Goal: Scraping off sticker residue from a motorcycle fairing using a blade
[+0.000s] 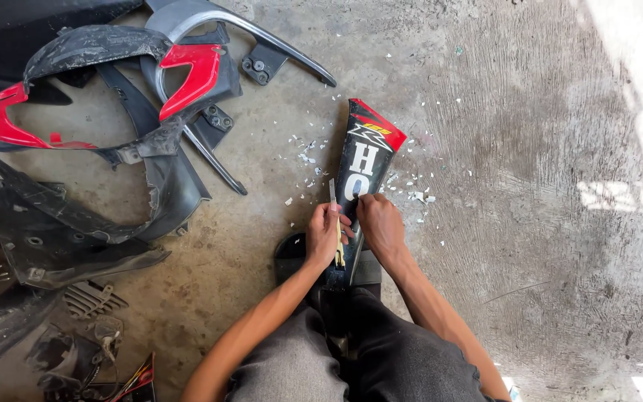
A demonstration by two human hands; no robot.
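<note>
I see the black body panel (361, 175) lying on the concrete floor (530, 223), its long axis running from my knees away to the far side, its red tip farthest. My left hand (324, 237) is clenched around a thin blade (333, 195) pointing far, at the panel's left edge. My right hand (379, 223) is closer to the work, its fingers (364, 201) pinching the white sticker on the panel's face. Peeled flakes (415, 195) lie beside it.
</note>
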